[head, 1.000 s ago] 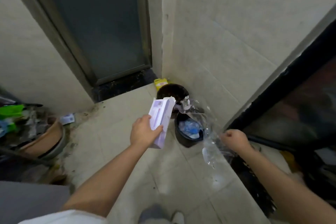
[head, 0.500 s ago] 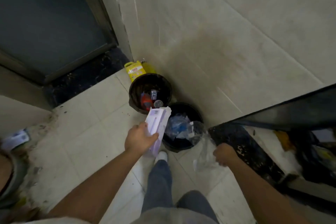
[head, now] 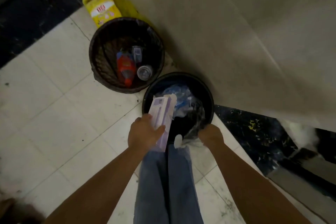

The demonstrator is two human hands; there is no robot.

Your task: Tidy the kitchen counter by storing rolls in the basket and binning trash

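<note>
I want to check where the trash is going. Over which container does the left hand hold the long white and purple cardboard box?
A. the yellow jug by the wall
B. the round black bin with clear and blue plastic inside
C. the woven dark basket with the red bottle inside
B: the left hand holds the white and purple cardboard box with its far end over the rim of the round black bin, not over the woven dark basket.

- Yellow jug (head: 101, 8): lies on the floor by the wall, touching the woven bin's far rim; printed label faces up.
- Floor tiles (head: 45, 107): pale, square, with dark specks.
- Black marble strip (head: 254, 129): along the wall base, right.
- Wall (head: 236, 32): beige, plain.
- Jeans (head: 169, 187): blue, bottom centre.
- White shoe tip (head: 177, 140).
</note>
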